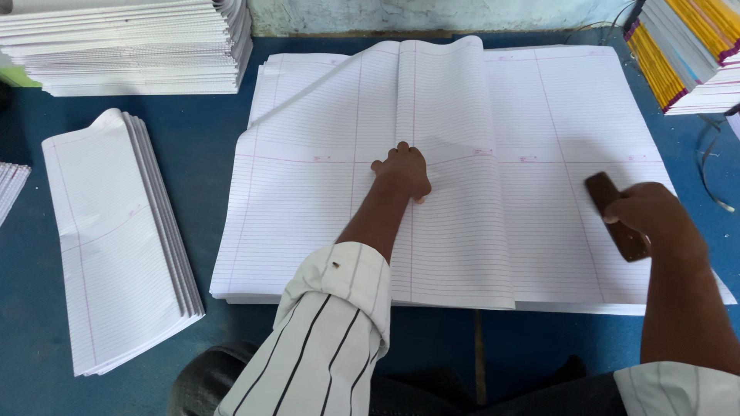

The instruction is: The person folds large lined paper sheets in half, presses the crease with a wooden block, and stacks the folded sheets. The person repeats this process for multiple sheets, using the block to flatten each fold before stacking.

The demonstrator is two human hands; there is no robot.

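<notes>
A wide stack of large white ruled sheets [539, 115] lies on the blue table [208, 131]. The top sheet [443, 115] is folded over towards the middle, its fold running down the centre. My left hand [402, 169] presses down on this folded sheet with curled fingers. My right hand [651, 212] rests on the right part of the stack and grips a dark brown wooden block [613, 212].
A pile of folded ruled sheets [116, 239] lies at the left. A tall stack of white paper [131, 46] stands at the back left. Stacked notebooks with yellow and purple edges [686, 54] sit at the back right. A thin band [713, 169] lies at the right edge.
</notes>
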